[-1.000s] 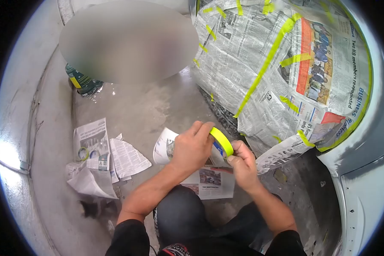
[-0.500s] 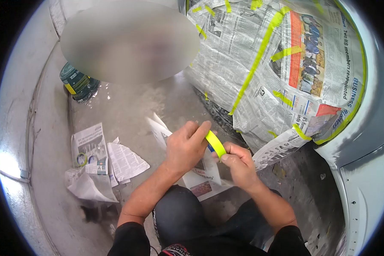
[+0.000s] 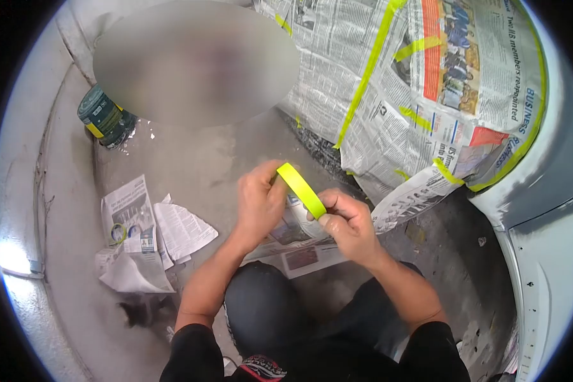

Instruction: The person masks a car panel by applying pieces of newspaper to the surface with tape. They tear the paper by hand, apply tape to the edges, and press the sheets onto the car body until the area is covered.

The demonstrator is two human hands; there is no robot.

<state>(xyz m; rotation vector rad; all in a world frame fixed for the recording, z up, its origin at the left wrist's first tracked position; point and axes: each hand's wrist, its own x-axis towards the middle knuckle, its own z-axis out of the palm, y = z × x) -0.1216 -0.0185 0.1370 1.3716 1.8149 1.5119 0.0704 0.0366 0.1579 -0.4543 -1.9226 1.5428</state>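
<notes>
Near the middle of the head view, my left hand (image 3: 261, 197) has its fingers round the upper left part of a yellow-green tape roll (image 3: 299, 189). My right hand (image 3: 349, 223) pinches the roll's lower right edge between thumb and fingers. The roll is tilted, its bright outer face turned up. Beneath both hands, a newspaper sheet (image 3: 318, 258) lies over the floor in front of my knees. The hands cover part of it.
Newspaper held by yellow-green tape covers a large rounded surface (image 3: 375, 83) at upper right, beside a grey-white panel (image 3: 547, 254). Newspaper pieces (image 3: 183, 230) and small rolls (image 3: 118, 233) lie at left. A dark can (image 3: 105, 118) stands at upper left. A blurred oval hides the top.
The tape roll and my left hand have moved left and up. My right hand has shifted slightly left and up. The newspaper under the hands now lies differently, and the view has shifted slightly.
</notes>
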